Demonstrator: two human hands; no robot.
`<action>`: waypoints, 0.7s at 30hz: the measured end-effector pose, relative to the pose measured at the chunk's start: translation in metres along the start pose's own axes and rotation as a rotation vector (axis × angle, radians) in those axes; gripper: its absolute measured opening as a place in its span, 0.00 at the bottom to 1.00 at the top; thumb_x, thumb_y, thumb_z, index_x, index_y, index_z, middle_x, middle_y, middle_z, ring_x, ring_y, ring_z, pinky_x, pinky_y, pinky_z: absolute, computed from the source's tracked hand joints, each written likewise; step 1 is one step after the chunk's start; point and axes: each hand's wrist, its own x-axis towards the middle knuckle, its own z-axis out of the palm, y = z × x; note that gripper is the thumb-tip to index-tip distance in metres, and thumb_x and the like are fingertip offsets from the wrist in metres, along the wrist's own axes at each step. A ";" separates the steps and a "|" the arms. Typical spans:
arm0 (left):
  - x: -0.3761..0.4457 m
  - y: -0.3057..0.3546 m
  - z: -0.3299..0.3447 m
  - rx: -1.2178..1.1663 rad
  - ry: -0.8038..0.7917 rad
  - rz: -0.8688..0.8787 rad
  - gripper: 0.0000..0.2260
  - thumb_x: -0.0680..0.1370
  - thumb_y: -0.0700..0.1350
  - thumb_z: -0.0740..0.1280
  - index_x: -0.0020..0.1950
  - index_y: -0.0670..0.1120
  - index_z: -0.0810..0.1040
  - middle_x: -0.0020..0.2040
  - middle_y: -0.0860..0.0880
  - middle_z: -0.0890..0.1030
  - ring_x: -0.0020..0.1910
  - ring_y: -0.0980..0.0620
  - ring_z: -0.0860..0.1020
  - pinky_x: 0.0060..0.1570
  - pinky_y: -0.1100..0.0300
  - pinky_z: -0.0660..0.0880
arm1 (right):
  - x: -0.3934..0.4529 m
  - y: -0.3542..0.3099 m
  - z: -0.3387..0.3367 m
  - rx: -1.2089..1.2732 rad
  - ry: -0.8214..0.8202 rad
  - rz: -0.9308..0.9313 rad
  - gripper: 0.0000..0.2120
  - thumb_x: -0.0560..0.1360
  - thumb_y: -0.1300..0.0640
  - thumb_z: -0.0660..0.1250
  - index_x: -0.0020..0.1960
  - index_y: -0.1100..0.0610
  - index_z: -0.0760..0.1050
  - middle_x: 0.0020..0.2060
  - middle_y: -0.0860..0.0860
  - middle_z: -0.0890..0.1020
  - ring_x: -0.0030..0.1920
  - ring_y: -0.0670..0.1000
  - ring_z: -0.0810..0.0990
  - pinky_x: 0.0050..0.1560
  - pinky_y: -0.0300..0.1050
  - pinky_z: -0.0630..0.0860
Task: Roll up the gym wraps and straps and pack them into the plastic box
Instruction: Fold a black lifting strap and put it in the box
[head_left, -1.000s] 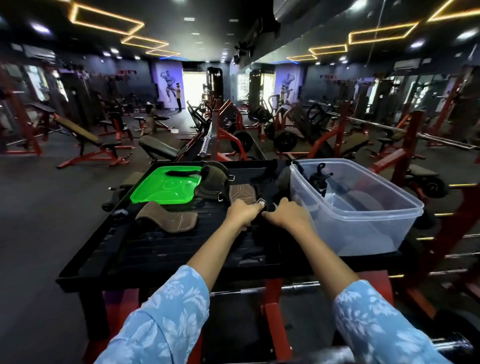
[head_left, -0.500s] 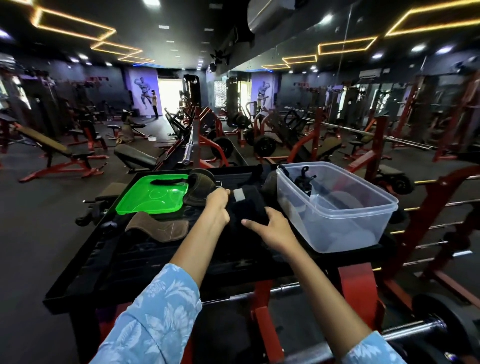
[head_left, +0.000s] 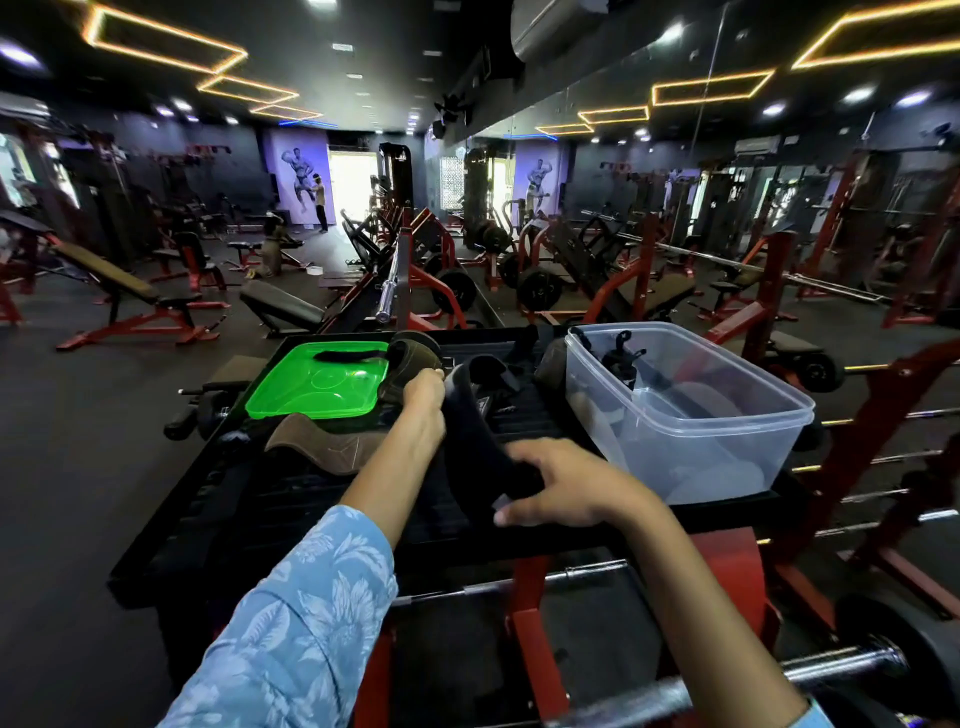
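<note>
The black table (head_left: 218, 519) in front of me carries everything for this job. At its far right stands the clear plastic box (head_left: 727, 431), with one dark strap (head_left: 618, 358) already hanging inside its far corner. At the far left lies the green lid (head_left: 317, 384), a thin black band draped over its back edge, and just beside it a brown leather pad (head_left: 332, 447) lies flat on the table.

Between lid and box I hold a long black wrap (head_left: 472, 441) stretched out, running from far to near. My left hand (head_left: 423, 402) grips its far end, close to a curled brown strap (head_left: 410, 358) by the lid. My right hand (head_left: 566, 483) has its fingers curled around the near end, thumb underneath (a pale tab shows there, though I cannot tell what it is). The two hands are well apart, with the wrap drawn between them.

To roll this well, I judge I should keep the wrap flat and free of twists, start the roll tight at one end, and keep light tension with the other hand so the edges line up. A loose start would make a fat roll that springs open in the box.
</note>
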 end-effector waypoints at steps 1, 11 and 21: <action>0.000 0.002 0.001 0.000 0.023 0.036 0.08 0.78 0.36 0.60 0.41 0.37 0.75 0.31 0.47 0.71 0.29 0.51 0.69 0.24 0.64 0.68 | -0.001 -0.004 0.003 -0.055 -0.074 0.014 0.11 0.67 0.52 0.74 0.46 0.51 0.75 0.45 0.46 0.80 0.49 0.48 0.78 0.51 0.44 0.74; -0.001 0.024 -0.029 0.279 -0.680 -0.204 0.32 0.82 0.50 0.46 0.16 0.47 0.62 0.13 0.53 0.59 0.10 0.59 0.56 0.12 0.70 0.50 | 0.020 0.015 -0.017 0.400 0.193 0.104 0.18 0.69 0.47 0.73 0.48 0.61 0.76 0.39 0.54 0.81 0.41 0.53 0.80 0.47 0.51 0.78; -0.014 0.033 -0.028 0.275 -0.820 -0.078 0.32 0.82 0.48 0.49 0.18 0.43 0.71 0.13 0.50 0.64 0.10 0.58 0.59 0.13 0.72 0.54 | 0.100 0.071 -0.002 0.824 -0.242 -0.022 0.25 0.69 0.65 0.67 0.64 0.51 0.68 0.56 0.53 0.75 0.40 0.45 0.78 0.35 0.36 0.74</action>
